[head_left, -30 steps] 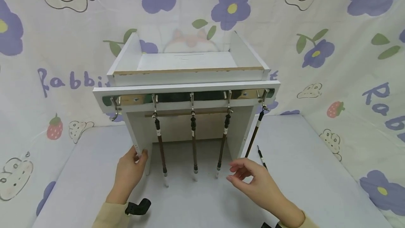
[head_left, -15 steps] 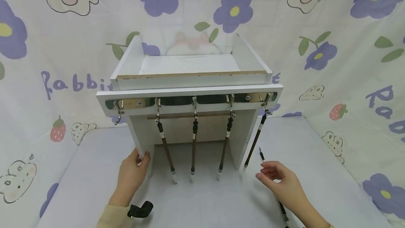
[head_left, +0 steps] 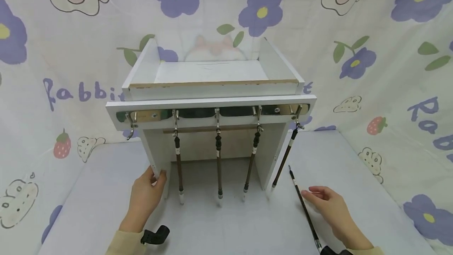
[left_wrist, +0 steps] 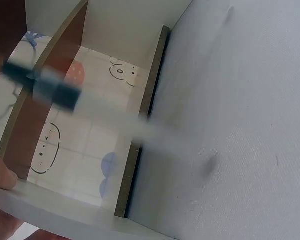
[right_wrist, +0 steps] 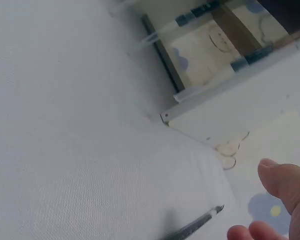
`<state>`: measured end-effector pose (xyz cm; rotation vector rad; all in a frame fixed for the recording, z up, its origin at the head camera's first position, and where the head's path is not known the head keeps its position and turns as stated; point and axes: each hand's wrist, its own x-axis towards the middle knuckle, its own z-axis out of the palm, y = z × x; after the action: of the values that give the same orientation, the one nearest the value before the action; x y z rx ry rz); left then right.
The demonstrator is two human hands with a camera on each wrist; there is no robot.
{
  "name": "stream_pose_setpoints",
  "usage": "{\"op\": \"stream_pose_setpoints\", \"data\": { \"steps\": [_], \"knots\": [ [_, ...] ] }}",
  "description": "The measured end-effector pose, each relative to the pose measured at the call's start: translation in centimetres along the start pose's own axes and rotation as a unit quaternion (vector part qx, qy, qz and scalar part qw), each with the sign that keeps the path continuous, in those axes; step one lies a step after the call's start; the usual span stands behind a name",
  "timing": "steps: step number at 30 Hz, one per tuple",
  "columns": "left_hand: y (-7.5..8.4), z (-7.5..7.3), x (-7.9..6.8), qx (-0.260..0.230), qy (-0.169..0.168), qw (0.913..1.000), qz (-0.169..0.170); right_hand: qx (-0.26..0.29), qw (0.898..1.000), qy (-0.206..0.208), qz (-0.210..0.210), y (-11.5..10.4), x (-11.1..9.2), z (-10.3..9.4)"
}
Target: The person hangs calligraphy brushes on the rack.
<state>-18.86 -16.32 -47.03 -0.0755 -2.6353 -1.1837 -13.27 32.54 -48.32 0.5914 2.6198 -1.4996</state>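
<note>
My left hand (head_left: 144,198) grips the left side panel (head_left: 154,148) of a white wooden rack (head_left: 212,101), thumb on the inner face. Several writing brushes with dark handles hang tip-down from metal hooks along its front, among them a left one (head_left: 179,168) and a far-right one (head_left: 284,158). Clear caps cover their tips; one swinging brush (left_wrist: 55,92) is blurred in the left wrist view. Another brush (head_left: 304,207) lies on the white tabletop at the right. Beside it hovers my right hand (head_left: 330,207), fingers loosely bent and holding nothing, thumb close to the handle.
The leftmost hook (head_left: 131,127) carries no brush. An open tray (head_left: 212,72) forms the rack's top. A patterned cloth (head_left: 389,70) with flowers and rabbits hangs behind and at the sides. The tabletop (head_left: 88,207) stretches out on both sides of the rack.
My right hand has moved right, from near the far-right hanging brush to beside the lying brush. The left hanging brush has swung right and back. My left hand keeps its grip.
</note>
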Motion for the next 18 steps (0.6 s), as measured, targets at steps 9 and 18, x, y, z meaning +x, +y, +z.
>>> {"op": "stream_pose_setpoints", "data": {
  "steps": [9, 18],
  "knots": [
    [0.1, 0.0, 0.3, -0.001, 0.002, 0.9999, 0.01, 0.043, 0.996, -0.069, 0.033, 2.0, 1.2, -0.3],
    [0.2, 0.1, 0.0, 0.003, 0.011, 0.9999, 0.009, 0.007, 0.998, -0.06, 0.023, 1.7, 0.9, -0.1]
  ]
}}
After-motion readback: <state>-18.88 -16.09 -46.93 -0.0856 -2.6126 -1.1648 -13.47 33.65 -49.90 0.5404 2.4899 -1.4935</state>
